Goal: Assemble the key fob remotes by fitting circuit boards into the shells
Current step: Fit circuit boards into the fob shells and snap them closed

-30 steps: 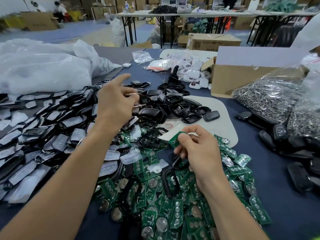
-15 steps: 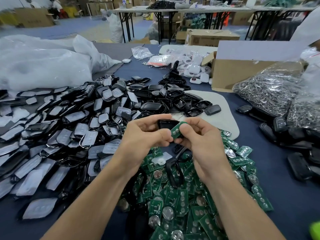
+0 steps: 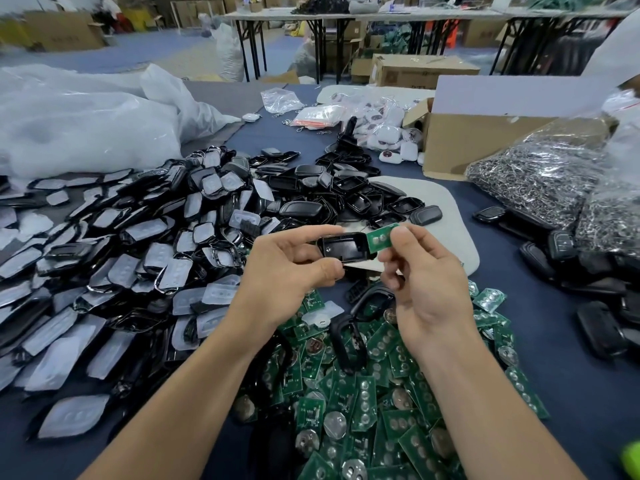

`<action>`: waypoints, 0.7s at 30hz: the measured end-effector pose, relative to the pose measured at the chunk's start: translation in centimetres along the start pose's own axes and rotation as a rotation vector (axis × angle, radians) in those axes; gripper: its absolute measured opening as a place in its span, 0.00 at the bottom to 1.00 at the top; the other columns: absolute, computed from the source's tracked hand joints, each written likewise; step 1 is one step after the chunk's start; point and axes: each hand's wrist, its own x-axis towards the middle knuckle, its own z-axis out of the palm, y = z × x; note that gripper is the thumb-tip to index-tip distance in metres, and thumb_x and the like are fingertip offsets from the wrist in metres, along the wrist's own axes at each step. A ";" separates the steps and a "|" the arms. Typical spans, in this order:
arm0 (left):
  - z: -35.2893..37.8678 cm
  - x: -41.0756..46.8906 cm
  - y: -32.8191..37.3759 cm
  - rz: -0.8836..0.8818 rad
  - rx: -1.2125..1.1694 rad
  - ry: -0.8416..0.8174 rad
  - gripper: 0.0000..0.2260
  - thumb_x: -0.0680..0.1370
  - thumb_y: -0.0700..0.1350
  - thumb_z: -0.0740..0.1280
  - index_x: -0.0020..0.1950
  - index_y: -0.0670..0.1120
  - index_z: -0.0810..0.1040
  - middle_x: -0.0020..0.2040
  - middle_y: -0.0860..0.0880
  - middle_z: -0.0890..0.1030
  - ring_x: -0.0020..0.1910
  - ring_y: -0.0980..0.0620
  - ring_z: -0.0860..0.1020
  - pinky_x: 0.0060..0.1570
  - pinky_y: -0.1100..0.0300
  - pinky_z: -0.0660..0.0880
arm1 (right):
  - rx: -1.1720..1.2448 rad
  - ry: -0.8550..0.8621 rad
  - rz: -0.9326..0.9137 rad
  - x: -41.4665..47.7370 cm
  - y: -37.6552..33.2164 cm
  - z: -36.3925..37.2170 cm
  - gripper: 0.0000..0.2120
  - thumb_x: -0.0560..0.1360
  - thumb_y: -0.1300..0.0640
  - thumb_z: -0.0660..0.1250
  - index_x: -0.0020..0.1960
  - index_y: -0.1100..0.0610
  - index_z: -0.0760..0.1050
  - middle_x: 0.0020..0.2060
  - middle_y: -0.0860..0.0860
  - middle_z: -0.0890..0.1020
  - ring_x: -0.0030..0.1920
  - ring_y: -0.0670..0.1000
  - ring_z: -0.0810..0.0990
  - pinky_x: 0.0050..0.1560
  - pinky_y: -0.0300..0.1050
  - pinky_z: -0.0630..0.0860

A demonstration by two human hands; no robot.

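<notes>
The left hand (image 3: 287,271) grips a black shell (image 3: 343,245) with the forefinger along its far edge and the thumb on its near edge. This leaves the hollow side facing up and uncovered, likely so the cavity stays in sight and open for the part. The right hand (image 3: 426,282) pinches a small green circuit board (image 3: 379,239) by its outer end between thumb and forefinger. The inner end stays free and meets the right end of the shell at a slant, not yet seated. Both are held up above the table (image 3: 519,358), over a heap of loose boards (image 3: 363,393) close by for the next pick. A spread of more shells (image 3: 138,254) lies to the left within reach
</notes>
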 end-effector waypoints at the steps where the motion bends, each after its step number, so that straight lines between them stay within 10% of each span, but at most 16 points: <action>1: 0.0 0.0 0.0 -0.007 0.008 -0.002 0.21 0.74 0.32 0.77 0.54 0.60 0.87 0.38 0.47 0.87 0.39 0.50 0.86 0.43 0.62 0.83 | -0.037 -0.006 -0.012 -0.1 0.0 0.0 0.10 0.81 0.63 0.69 0.43 0.52 0.81 0.31 0.49 0.81 0.32 0.46 0.74 0.30 0.37 0.69; 16: 0.3 0.3 -0.2 -0.031 -0.147 0.140 0.06 0.80 0.41 0.72 0.54 0.46 0.87 0.43 0.45 0.89 0.39 0.50 0.87 0.40 0.59 0.83 | -0.116 -0.133 0.083 -1.1 0.7 0.8 0.05 0.81 0.64 0.69 0.46 0.60 0.80 0.37 0.56 0.87 0.34 0.51 0.85 0.37 0.40 0.83; 21: 0.4 -0.1 0.0 -0.074 -0.167 -0.117 0.11 0.83 0.40 0.68 0.56 0.51 0.89 0.52 0.46 0.89 0.51 0.49 0.88 0.48 0.60 0.83 | -0.062 -0.091 0.101 -1.4 1.3 1.3 0.04 0.82 0.64 0.69 0.48 0.62 0.80 0.36 0.56 0.87 0.34 0.53 0.86 0.36 0.40 0.83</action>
